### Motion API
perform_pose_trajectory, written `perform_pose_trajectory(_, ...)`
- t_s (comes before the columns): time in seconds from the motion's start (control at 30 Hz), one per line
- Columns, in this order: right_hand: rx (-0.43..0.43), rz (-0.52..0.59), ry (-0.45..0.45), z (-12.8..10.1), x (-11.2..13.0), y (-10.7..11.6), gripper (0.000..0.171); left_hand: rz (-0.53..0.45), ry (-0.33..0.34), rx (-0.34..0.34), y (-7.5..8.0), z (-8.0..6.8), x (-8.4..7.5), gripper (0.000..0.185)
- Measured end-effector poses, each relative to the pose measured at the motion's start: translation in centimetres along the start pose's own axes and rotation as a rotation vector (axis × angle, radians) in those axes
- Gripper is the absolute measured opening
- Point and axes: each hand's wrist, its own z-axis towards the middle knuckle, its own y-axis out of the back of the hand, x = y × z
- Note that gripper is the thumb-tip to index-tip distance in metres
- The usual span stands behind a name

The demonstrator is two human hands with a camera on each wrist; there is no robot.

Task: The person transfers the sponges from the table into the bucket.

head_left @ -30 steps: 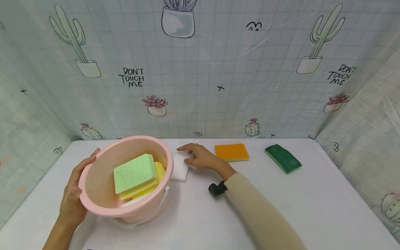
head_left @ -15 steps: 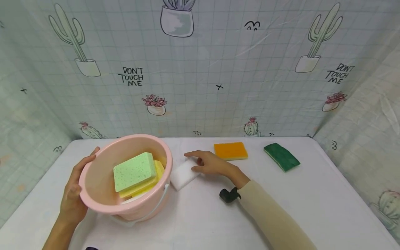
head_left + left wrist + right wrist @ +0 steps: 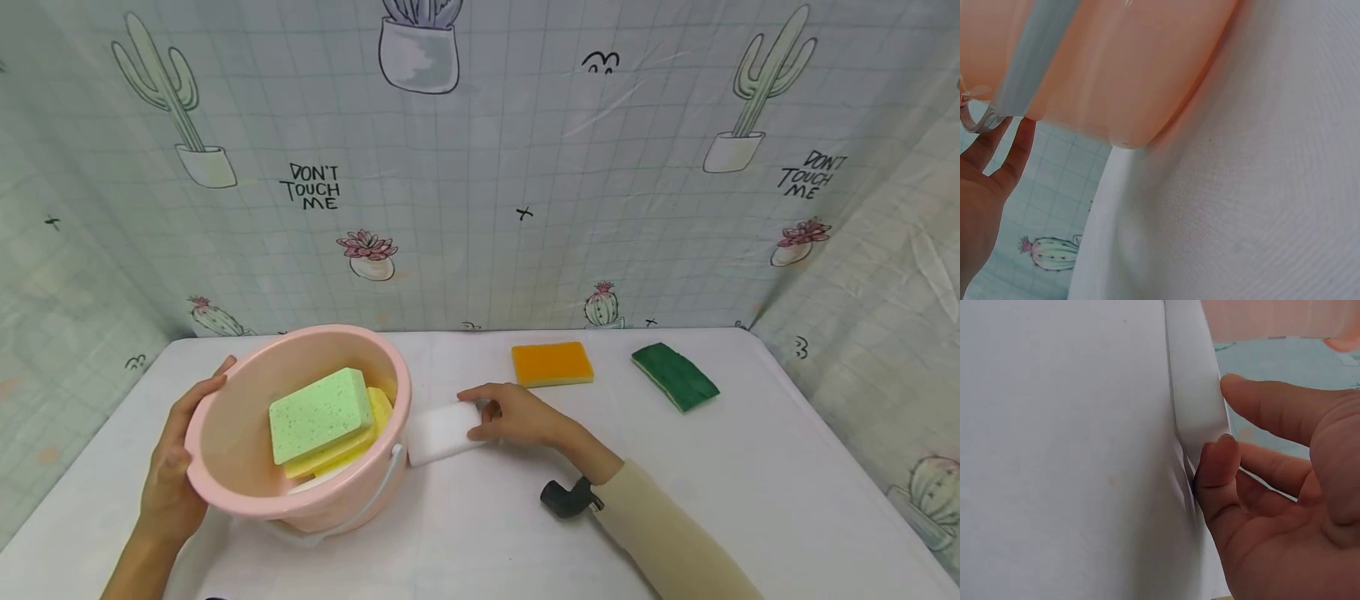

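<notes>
Pinching white sponge [image 3: 441,432] beside pink bucket [image 3: 247,487], right hand [image 3: 517,414] grip closed; left hand [image 3: 171,483] grips bucket rim.

One pink bucket [image 3: 225,433] stands near the table's [image 3: 750,500] left edge. Sponges number five that can be counted: two in the bucket, one green speckled sponge [image 3: 321,414] atop one yellow sponge [image 3: 381,410], with something white under them too hidden to tell; one white sponge [image 3: 438,433] just beside the bucket; one orange sponge [image 3: 552,364] and one dark green pad [image 3: 675,377] near the table's far edge. Two hands: one left hand [image 3: 171,483], one right hand [image 3: 517,414]. One black wrist camera [image 3: 567,498] shows.
</notes>
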Motion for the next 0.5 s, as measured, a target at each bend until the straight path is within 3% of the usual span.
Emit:
perform_pose_trajectory(0.17,-0.031,0.040,-0.028,-0.55,0.35,-0.40,0.048,-0.008,0.005,0.002,0.13,0.04,0.00,0.061)
perform_pose_trajectory(0.5,-0.085,0.063,-0.002,-0.97,0.27,-0.46,0.036,-0.008,-0.004,0.008,0.29,0.28,0.04,0.061)
